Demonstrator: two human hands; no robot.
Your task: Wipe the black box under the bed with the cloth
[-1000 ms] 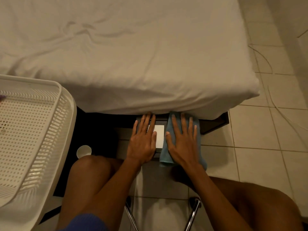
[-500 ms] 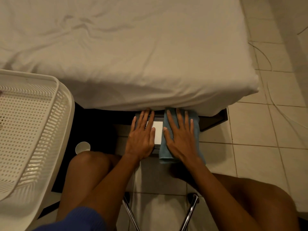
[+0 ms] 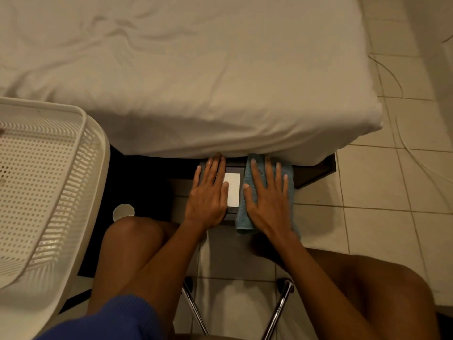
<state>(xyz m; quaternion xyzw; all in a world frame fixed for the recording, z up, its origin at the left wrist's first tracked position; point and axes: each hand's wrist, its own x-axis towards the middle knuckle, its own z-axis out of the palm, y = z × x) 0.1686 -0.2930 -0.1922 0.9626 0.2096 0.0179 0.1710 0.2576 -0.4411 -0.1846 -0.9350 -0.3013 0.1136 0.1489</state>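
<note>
Nearest the camera, a blue sleeve (image 3: 110, 317) at the bottom edge, two bare knees, and two chrome chair legs (image 3: 277, 310) splayed over the tiled floor (image 3: 382, 231). One white perforated basket (image 3: 46, 192) fills the left side, close by the left knee, and one small white cup (image 3: 123, 212) sits on the floor in the shadow just beyond that knee.

Up to the hands, two of them, side by side, both palms down. The left hand (image 3: 208, 195) lies flat on the black box (image 3: 230, 214), fingers straight and slack, gripping nothing. The right hand (image 3: 268, 197) is spread wide, fingers released and pressing flat on the one blue cloth (image 3: 242, 217), which covers the box's right part and hangs over its near edge. Between the two hands, one white label (image 3: 232, 190) shows on the box top.

The box sits on the floor at the bed's edge, its far end tucked beneath the overhang. The white sheet (image 3: 196, 82) droops over both sets of fingertips and hides the rest of the box. A dark bed frame (image 3: 316, 173) pokes out to the right. Thin cables (image 3: 394, 77) trail across the tiles at far right.
</note>
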